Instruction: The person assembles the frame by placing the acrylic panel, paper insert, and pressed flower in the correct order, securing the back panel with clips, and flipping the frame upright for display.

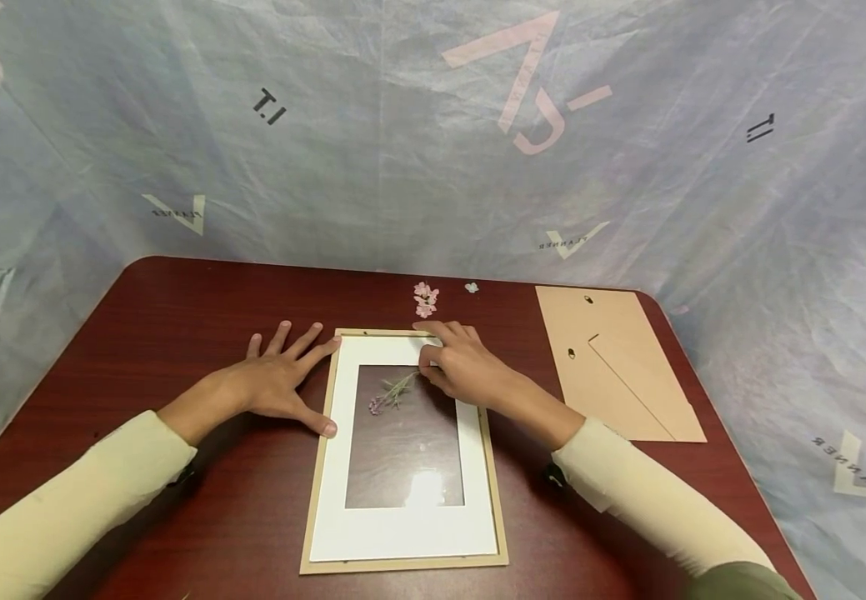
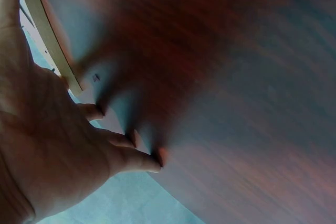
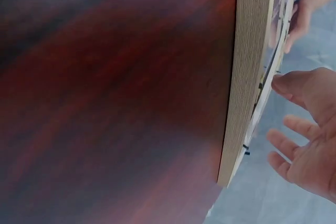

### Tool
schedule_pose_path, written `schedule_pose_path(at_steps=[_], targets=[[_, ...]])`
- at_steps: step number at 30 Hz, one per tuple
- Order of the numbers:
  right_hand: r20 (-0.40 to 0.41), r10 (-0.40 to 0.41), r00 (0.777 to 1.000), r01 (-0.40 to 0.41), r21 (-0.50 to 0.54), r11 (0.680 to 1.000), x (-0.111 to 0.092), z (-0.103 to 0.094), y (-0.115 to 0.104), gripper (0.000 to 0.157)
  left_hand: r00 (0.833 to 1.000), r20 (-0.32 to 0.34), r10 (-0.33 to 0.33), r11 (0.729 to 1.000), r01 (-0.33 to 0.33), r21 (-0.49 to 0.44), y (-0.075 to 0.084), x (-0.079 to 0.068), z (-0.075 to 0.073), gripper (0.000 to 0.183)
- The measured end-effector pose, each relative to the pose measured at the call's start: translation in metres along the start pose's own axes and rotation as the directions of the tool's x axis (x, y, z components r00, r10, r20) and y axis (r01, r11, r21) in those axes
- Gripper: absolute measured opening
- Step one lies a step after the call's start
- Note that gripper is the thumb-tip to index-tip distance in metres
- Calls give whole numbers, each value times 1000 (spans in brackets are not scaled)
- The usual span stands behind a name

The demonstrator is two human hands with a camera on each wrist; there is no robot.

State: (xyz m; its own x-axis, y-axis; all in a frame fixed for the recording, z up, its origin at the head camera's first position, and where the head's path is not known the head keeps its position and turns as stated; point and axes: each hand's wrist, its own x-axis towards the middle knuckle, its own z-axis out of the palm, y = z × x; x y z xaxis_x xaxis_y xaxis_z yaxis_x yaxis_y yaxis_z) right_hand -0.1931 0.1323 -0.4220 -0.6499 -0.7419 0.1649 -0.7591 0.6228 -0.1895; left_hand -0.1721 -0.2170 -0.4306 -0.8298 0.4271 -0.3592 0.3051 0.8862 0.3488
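A picture frame point(image 1: 406, 564) with a light wood border lies on the table, a white mat point(image 1: 402, 533) around its clear window. Inside the window is a dried purple flower sprig point(image 1: 395, 392), its blossom toward the lower left. My right hand point(image 1: 470, 367) is over the upper right of the frame, thumb and index finger pinching the stem's end. In the right wrist view its other fingers are spread apart above the frame point(image 3: 249, 61). My left hand point(image 1: 275, 379) lies with fingers fanned out, thumb and index fingertips at the frame's left edge, the rest over the table.
Pink dried flowers point(image 1: 426, 300) and a small pale blue flower point(image 1: 472, 287) lie behind the frame. A tan backing board point(image 1: 620, 367) with a stand flap rests at the right of the dark red table point(image 1: 177, 317). A printed grey sheet point(image 1: 380, 125) hangs around the table.
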Motion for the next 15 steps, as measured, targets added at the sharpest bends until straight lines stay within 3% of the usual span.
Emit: schedule_pose_path(at_steps=[15], targets=[[1, -38, 999, 38, -55, 998, 16, 11, 1, 6, 1000, 8, 0, 1000, 0, -10, -1, 2, 0, 148]])
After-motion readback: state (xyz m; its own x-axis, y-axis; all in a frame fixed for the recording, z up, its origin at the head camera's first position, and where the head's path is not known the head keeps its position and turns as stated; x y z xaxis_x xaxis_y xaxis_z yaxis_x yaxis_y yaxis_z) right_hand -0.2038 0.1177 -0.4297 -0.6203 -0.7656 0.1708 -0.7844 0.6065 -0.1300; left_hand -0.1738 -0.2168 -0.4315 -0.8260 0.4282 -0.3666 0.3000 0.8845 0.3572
